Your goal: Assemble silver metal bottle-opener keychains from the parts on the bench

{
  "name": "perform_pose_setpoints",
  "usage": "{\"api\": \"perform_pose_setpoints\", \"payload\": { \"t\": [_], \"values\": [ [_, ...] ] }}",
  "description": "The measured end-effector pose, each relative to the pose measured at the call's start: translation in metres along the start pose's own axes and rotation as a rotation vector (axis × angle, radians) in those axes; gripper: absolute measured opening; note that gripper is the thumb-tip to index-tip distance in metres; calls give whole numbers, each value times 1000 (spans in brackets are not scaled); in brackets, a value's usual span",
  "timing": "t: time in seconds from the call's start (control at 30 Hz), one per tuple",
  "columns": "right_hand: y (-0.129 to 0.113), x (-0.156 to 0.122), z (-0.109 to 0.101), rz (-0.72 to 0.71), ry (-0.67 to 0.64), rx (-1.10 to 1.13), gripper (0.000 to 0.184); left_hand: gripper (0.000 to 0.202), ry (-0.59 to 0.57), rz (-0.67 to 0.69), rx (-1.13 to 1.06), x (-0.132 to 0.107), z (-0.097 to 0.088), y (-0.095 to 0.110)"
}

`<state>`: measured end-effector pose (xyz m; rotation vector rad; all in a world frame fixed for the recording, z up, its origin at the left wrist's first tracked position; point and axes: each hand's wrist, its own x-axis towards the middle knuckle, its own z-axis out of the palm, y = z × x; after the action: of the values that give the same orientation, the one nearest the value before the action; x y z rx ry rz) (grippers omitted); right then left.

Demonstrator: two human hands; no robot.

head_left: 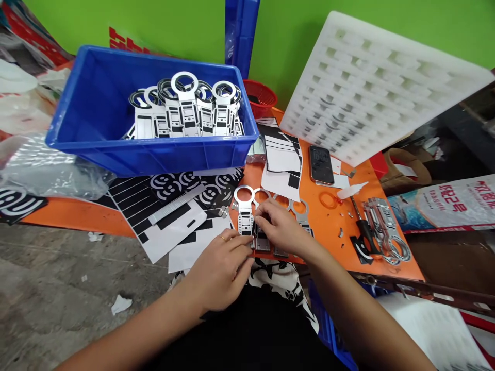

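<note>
A flat silver metal part with a ring at its top [245, 216] lies near the front edge of the orange table. My left hand [222, 265], wearing a ring, has its fingers closed together at the lower end of this part. Just to the right, my right hand [280, 224] is bent in a pinch by the part's right side; what sits between its fingertips is hidden. Several similar ring-headed parts [299, 207] lie in a row beneath and beyond my right hand, partly covered by it.
A blue bin [154, 154] with several ring-headed parts stands behind. Sticker sheets [178, 232] lie left. Rightward are a phone [321, 165], a glue bottle [351, 190], a screwdriver [363, 226] and stacked metal parts [386, 226]. A white foam tray [371, 62] leans at the back.
</note>
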<state>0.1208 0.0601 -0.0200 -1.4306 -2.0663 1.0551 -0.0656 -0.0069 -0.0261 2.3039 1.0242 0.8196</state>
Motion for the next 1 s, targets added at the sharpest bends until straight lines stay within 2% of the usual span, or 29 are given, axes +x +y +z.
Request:
{"api": "perform_pose_setpoints", "payload": {
  "t": [0.27,1.0],
  "values": [
    [-5,5,2,41,-18,-95,18,20,-22,42,158,0,1,2],
    [-4,5,6,35,28,-128,16,22,-55,29,166,1,3,1]
  ]
}}
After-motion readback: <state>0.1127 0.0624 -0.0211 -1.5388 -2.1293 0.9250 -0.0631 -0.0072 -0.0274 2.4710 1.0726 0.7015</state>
